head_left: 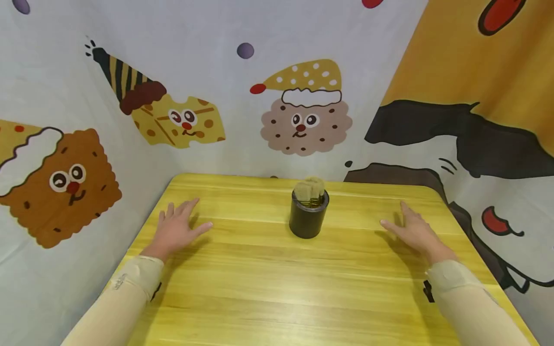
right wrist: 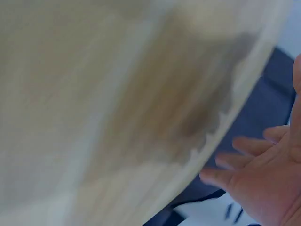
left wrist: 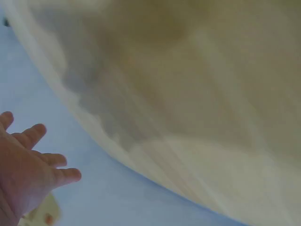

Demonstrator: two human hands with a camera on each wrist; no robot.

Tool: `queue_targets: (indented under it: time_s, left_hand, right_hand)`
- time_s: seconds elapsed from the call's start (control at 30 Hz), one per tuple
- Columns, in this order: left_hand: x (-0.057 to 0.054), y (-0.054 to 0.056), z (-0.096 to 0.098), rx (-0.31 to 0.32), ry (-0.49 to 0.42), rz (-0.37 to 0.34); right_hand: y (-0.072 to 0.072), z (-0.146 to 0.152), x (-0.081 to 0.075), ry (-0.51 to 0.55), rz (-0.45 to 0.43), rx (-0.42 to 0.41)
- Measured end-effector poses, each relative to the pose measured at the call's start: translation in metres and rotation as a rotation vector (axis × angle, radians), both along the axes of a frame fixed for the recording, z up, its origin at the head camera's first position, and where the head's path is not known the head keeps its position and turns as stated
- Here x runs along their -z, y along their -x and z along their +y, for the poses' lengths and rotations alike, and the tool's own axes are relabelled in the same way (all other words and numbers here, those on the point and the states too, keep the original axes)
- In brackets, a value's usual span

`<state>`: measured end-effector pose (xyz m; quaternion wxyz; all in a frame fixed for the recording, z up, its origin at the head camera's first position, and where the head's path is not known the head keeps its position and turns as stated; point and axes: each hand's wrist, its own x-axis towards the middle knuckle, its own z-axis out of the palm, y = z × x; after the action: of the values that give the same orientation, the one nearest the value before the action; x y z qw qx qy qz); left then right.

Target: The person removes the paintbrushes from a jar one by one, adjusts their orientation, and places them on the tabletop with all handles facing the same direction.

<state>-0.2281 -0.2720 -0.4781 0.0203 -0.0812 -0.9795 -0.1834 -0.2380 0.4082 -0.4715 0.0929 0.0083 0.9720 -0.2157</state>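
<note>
Toward the back of the yellow wooden table (head_left: 259,274) stands a dark cylindrical cup (head_left: 305,221), upright. Out of its top pokes a pale tan, fuzzy-looking thing (head_left: 309,189), whose lower part is hidden inside. Left of the cup, my left hand (head_left: 173,230) hovers over the table with fingers spread and holds nothing. On the other side, my right hand (head_left: 413,233) is held out the same way, fingers extended and empty. Both wrist views show a hand with straight fingers, the left hand (left wrist: 28,174) and the right hand (right wrist: 263,183), above the table's edge.
A white cloth backdrop (head_left: 207,29) printed with cartoon biscuits and cheese hangs behind and left of the table. To the right it carries a large yellow, black and white figure (head_left: 506,149). The table's rounded back corners meet the cloth closely.
</note>
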Motion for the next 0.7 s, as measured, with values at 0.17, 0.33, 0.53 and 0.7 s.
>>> queue_targets:
  time_s: [0.17,0.33,0.53,0.7]
  left_hand:
    - [-0.014,0.007,0.056,0.084,-0.112,-0.013]
    - [-0.032,0.013,0.126,0.167,-0.213,0.015]
    - [-0.049,0.016,0.194,0.265,-0.286,0.059]
    - [-0.053,0.017,0.22,0.275,-0.284,0.068]
  right_hand:
    - [0.012,-0.052,-0.025,0.123,0.083,-0.098]
    - [0.019,-0.11,-0.051,0.282,0.185,-0.145]
    - [0.024,-0.157,-0.069,0.396,0.239,-0.172]
    - [0.028,-0.171,-0.07,0.416,0.256,-0.208]
